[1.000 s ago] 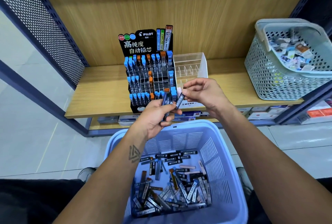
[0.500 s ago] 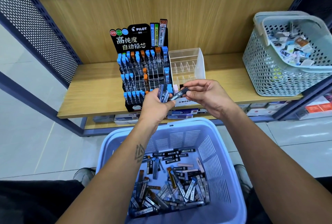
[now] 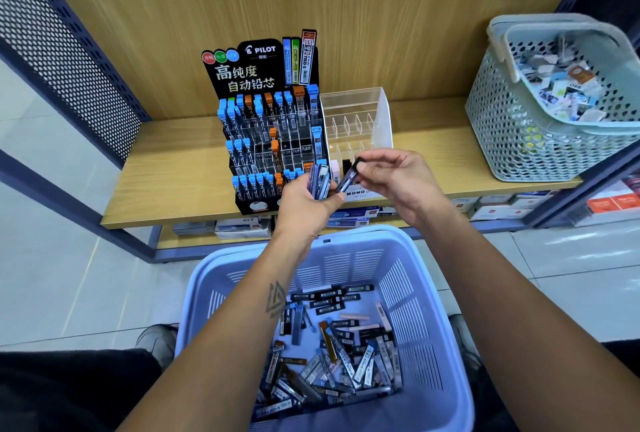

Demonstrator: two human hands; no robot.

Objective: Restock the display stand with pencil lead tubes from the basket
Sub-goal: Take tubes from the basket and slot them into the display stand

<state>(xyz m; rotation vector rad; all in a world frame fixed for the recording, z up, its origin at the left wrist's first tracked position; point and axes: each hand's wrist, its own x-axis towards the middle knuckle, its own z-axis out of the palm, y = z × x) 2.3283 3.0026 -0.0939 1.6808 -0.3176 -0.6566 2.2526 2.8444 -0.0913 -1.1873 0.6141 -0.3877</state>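
Observation:
A black Pilot display stand (image 3: 266, 141) sits on the wooden shelf, its tiers partly filled with blue- and orange-capped lead tubes. In front of its lower right corner, my left hand (image 3: 304, 203) grips a small bunch of lead tubes (image 3: 320, 182) upright. My right hand (image 3: 394, 179) pinches a single dark lead tube (image 3: 350, 175) tilted, just right of the bunch. Below my forearms, a blue basket (image 3: 433, 310) holds several loose lead tubes (image 3: 332, 355).
A clear acrylic organiser (image 3: 360, 120) stands right of the stand. A grey-green perforated basket (image 3: 519, 127) of small packets fills the shelf's right end (image 3: 433, 141). Perforated metal panels flank the shelf. Boxes lie on the lower shelf (image 3: 242, 227).
Both hands rose slightly toward the stand's lower right. The right hand drew the single tube away from the bunch and tilted it more upright.

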